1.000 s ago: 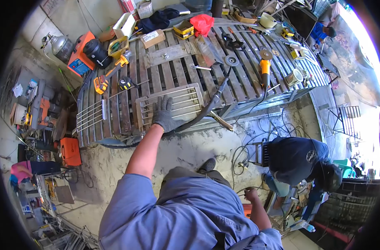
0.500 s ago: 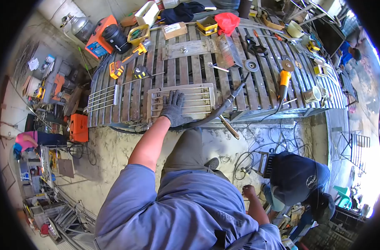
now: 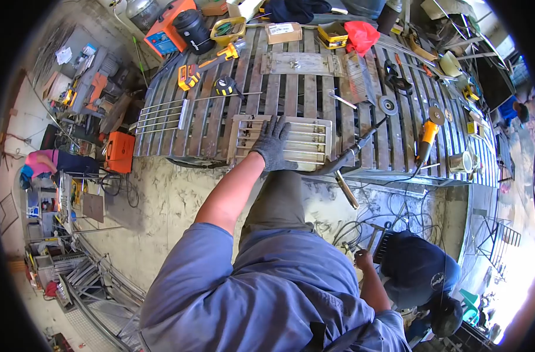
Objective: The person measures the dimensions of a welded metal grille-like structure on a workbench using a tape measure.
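My left hand (image 3: 272,145), in a dark grey glove, lies flat with its fingers stretched over a rectangular metal frame with several thin bars (image 3: 308,145). The frame rests at the near edge of the slatted metal table (image 3: 276,97). A dark cable or hose (image 3: 343,157) runs beside its right end. Down at my right side, my bare right hand (image 3: 363,258) is closed, near the black slatted object on the floor side; what it grips is too small to make out.
On the table are a yellow cordless tool (image 3: 191,75), a tape measure (image 3: 225,86), a barred piece (image 3: 161,117) and an angle grinder (image 3: 427,138). A person in dark clothing (image 3: 417,267) bends at the lower right. Cables (image 3: 361,220) lie on the floor.
The view has shifted, so the table appears farther right and higher. My left hand sits slightly farther right on the barred frame. My right hand has risen a little.
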Action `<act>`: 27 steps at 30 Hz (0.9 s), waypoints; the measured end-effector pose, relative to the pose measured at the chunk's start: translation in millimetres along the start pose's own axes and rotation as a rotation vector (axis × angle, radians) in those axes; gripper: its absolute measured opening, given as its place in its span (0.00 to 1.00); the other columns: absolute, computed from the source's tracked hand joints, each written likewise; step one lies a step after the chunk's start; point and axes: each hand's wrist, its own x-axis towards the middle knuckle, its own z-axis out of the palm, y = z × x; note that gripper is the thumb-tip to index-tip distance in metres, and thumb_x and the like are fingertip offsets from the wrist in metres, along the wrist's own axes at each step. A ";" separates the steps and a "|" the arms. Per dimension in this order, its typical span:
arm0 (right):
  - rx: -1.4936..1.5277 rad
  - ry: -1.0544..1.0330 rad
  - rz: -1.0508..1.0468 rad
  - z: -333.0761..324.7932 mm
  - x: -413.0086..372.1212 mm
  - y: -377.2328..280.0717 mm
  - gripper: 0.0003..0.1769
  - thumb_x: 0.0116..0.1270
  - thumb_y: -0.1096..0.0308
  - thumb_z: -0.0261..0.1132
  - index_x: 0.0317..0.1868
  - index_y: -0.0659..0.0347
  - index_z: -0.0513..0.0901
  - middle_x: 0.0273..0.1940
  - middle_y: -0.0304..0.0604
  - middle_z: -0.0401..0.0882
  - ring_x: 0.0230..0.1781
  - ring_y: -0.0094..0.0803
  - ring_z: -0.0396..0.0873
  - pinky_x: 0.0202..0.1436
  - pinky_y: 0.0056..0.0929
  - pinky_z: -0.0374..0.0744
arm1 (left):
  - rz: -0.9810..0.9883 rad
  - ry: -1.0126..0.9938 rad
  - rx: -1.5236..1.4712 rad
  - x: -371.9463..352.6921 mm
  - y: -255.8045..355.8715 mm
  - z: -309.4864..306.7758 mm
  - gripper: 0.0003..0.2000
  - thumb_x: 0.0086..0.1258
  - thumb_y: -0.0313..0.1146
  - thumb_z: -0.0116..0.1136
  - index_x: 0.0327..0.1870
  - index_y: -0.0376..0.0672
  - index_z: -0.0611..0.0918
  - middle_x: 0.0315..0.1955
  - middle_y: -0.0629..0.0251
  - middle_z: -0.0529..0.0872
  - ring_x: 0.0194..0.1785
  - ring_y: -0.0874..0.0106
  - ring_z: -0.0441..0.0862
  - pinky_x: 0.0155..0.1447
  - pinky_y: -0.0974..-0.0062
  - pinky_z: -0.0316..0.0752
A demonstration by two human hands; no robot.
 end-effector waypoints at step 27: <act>-0.048 0.159 -0.119 28.1 -5.9 -37.2 0.17 0.76 0.60 0.70 0.56 0.64 0.92 0.34 0.55 0.93 0.33 0.48 0.93 0.44 0.46 0.89 | 0.166 0.142 -0.106 45.3 -13.4 5.1 0.63 0.66 0.70 0.71 0.90 0.30 0.57 0.89 0.37 0.58 0.93 0.40 0.50 0.95 0.42 0.42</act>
